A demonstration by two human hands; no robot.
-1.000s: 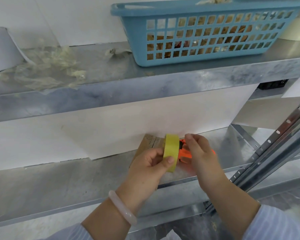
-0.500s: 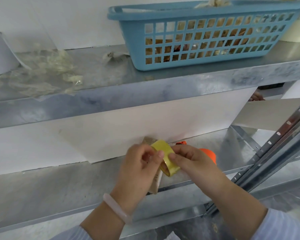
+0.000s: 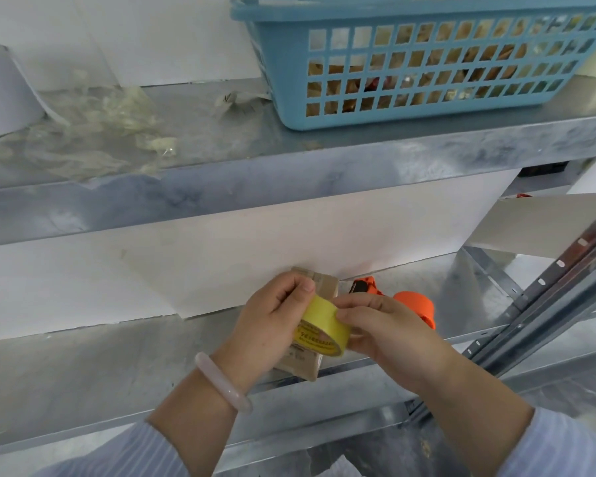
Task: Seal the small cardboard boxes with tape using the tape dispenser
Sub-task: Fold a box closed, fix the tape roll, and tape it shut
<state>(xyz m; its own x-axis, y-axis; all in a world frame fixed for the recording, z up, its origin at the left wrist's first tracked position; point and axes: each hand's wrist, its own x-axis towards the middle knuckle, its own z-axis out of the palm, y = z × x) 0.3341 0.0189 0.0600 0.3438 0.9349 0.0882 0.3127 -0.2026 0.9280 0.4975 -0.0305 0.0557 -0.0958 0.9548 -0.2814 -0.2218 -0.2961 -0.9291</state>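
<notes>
Both hands hold a roll of yellow tape (image 3: 320,327): the left hand (image 3: 272,321) curls its fingers around the upper left side, and the right hand (image 3: 393,335) pinches the right side. The roll is just above a small cardboard box (image 3: 325,286) on the lower metal shelf (image 3: 83,373). The orange tape dispenser (image 3: 414,304) lies on the same shelf, behind the right hand.

Honestly, nothing here is actually readable. The yellow tape roll (image 3: 324,321) has a line of dark print running along its side rim. It could be characters or digits, but it's way too blurry to make out. The small cardboard box (image 3: 301,364) under it has some faint dark markings on its face. Same deal, can't read them.
</notes>
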